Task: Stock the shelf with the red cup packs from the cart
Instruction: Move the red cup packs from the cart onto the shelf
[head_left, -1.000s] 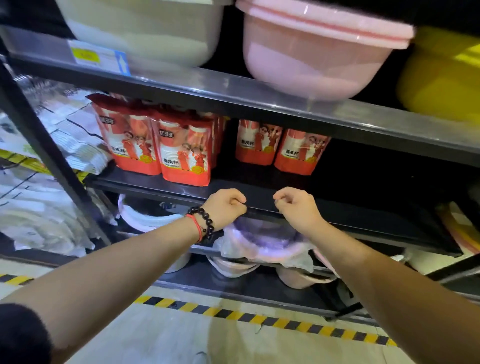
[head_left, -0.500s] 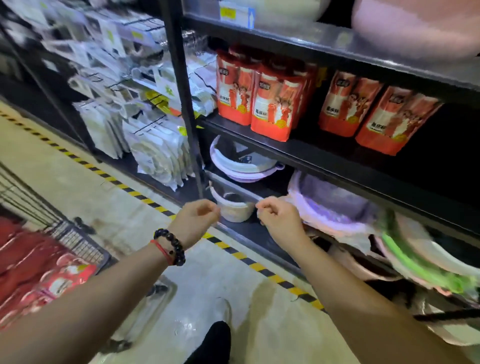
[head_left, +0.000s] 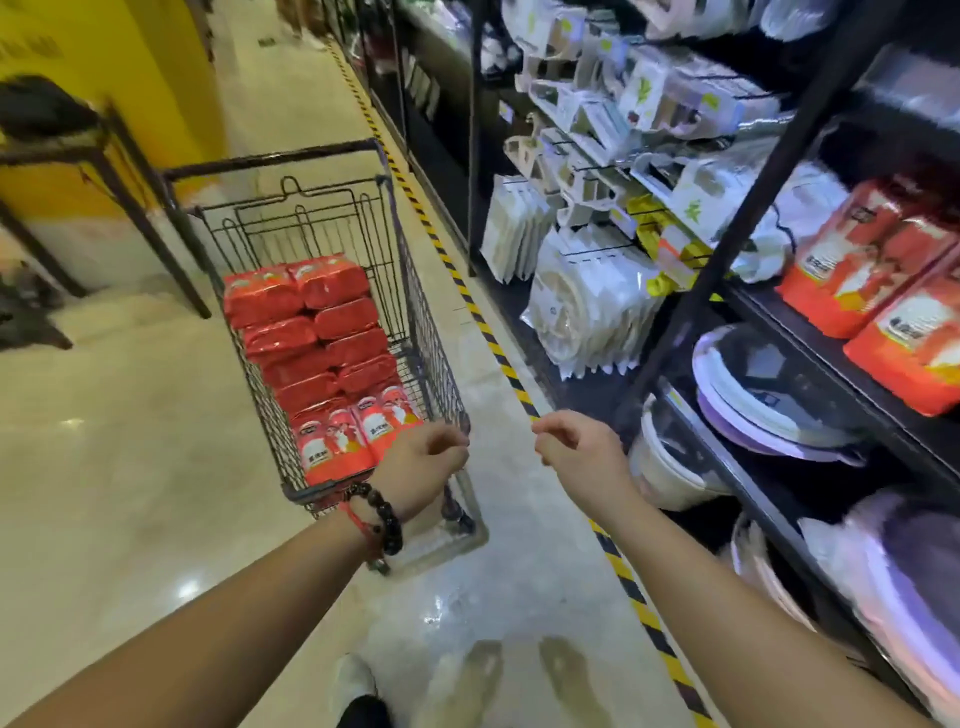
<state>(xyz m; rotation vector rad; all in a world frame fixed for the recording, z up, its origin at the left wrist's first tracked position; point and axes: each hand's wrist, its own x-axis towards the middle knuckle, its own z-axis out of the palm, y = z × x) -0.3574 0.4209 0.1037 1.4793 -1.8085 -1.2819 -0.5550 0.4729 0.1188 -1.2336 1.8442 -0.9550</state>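
Red cup packs (head_left: 317, 332) filled a wire shopping cart (head_left: 415, 291) standing in a shop aisle, seen from a camera worn on the person's head and looking forward and down. The packs were stacked in two columns along the cart's basket, most lying flat; the nearest ones showed white and orange printed fronts. More of the same packs (head_left: 878, 270) stood on a dark shelf (head_left: 841, 358) at the right edge of the view, upright and side by side.

Both bare forearms reached forward from the bottom of the frame. The left hand (head_left: 423, 462) hung over the near end of the cart, just beside the closest packs, its fingers loosely curled and holding nothing — whether it touched the wire rim could not be told. A string of dark beads and a red cord (head_left: 376, 519) circled that wrist. The right hand (head_left: 582, 449) was raised over the floor between the cart and the shelving, fingers also loosely curled, with nothing in its grasp.

A yellow-and-black striped tape line (head_left: 498, 353) ran along the pale, glossy floor at the foot of the shelving. Below the shelf of red packs sat stacked plastic basins (head_left: 769, 415) — white and lilac. Further along, white packaged goods (head_left: 597, 291) hung from hooks.
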